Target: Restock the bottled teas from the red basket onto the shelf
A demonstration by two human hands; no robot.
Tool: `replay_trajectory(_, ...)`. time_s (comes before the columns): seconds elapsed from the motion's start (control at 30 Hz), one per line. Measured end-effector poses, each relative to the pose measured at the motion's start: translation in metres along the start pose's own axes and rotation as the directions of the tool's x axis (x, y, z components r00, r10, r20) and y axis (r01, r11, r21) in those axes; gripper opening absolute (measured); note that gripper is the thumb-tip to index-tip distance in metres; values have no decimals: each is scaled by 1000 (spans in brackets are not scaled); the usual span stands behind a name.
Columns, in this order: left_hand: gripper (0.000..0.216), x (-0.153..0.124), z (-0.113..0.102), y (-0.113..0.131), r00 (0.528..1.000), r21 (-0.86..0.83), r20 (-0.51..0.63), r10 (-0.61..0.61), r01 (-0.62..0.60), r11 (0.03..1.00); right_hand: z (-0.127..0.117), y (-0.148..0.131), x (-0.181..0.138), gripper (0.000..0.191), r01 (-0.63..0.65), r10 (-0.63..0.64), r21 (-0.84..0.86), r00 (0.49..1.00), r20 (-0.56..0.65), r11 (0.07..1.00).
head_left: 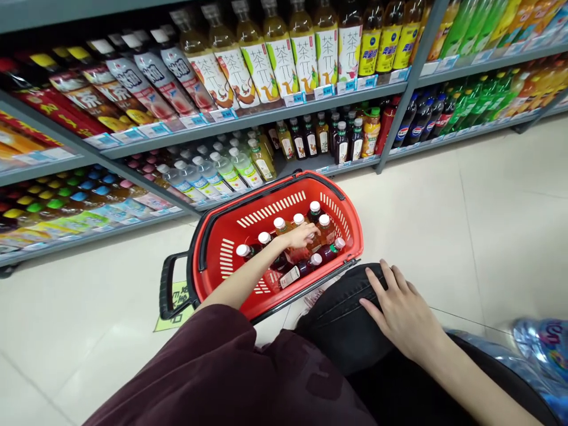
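A red plastic shopping basket (pixel 213 236) with black handles stands on the shop floor in front of me. Several white-capped drink bottles (pixel 327 228) stand and lie inside it. My left hand (pixel 300 235) reaches into the basket, fingers curled over the top of one bottle among the others. My right hand (pixel 399 307) lies flat on my knee in black trousers, fingers spread, holding nothing.
Drink shelves (pixel 248 118) run across the back, packed with tea, water and soda bottles. On the bottom shelf (pixel 306 163) behind the basket is a gap. A green floor sticker (pixel 175 310) lies left of the basket. Wrapped water bottles (pixel 544 343) sit at the right.
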State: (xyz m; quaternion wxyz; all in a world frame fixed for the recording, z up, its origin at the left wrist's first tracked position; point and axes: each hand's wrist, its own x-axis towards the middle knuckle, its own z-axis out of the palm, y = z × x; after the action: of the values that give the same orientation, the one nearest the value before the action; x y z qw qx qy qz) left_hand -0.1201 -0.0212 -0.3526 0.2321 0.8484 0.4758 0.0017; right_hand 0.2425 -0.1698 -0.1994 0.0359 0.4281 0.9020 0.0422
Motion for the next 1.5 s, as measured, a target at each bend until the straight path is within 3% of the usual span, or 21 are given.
replay_trajectory(0.2, 67, -18, -19, -20, 995, -67, -88, 53, -59, 996, 1, 2, 1, 62, 17, -17, 41, 1000, 2, 999)
replay_trajectory(0.33, 49, -14, -31, -29, 977, 41, -210, -38, 47, 998, 2, 3, 1, 64, 32, -31, 62, 999, -17, 998)
replay_trajectory(0.5, 21, 7, -45, -50, 981, 63, -172, -95, 107, 992, 6, 4, -1, 63, 52, -48, 63, 997, -60, 997)
replay_trajectory(0.73, 33, 17, -62, -76, 976, 47, -184, -117, 128, 991, 12, 4, -1, 64, 76, -71, 46, 992, -106, 996)
replay_trajectory(0.9, 32, 18, -58, -81, 976, 41, -184, -113, 123, 992, 12, 3, 1, 62, 66, -61, 47, 994, -93, 997)
replay_trajectory(1.03, 19, 18, -56, -83, 975, 27, -182, -125, 131, 991, 12, 3, 0, 61, 59, -55, 57, 995, -79, 997)
replay_trajectory(1.37, 31, 15, -62, -84, 972, -50, -147, -185, 180, 982, 11, 2, 1, 65, 61, -54, 65, 993, -100, 996)
replay_trajectory(1.5, 34, 12, -71, -68, 991, -81, -82, -106, 99, 992, 19, 8, -4, 59, 102, -96, 52, 990, -102, 993)
